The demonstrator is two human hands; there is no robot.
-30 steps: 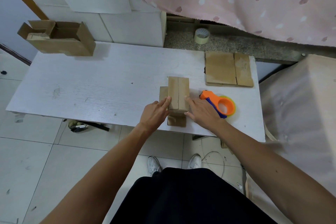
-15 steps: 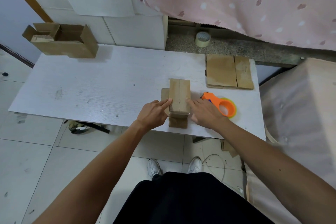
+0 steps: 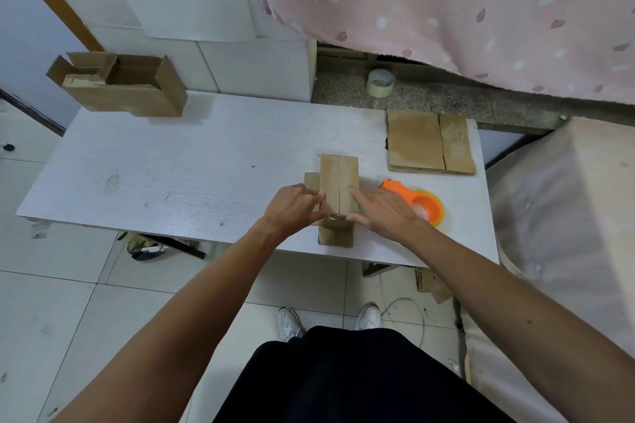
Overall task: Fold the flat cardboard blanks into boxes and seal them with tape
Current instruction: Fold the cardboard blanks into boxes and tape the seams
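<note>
- Holds the small brown cardboard box [image 3: 338, 182] on the near right part of the white wooden table [image 3: 171, 165], top flaps shut along a middle seam.
- Grips its left side with the left hand [image 3: 292, 206], fingers curled, tips at the top edge, thumb at the near end; probably steadies it for taping.
- Presses the right flap flat with the right hand [image 3: 385, 213], forefinger straight on top (thumb at the near corner).
- Leaves the orange tape dispenser [image 3: 421, 204] just right of that hand, within easy reach.
- Lets the open near flap reach almost to the table's near edge; little room nearer.
- Offers bare tabletop leftward; to the far right, well apart, a stack of flat brown cardboard blanks [image 3: 429, 141].
</note>
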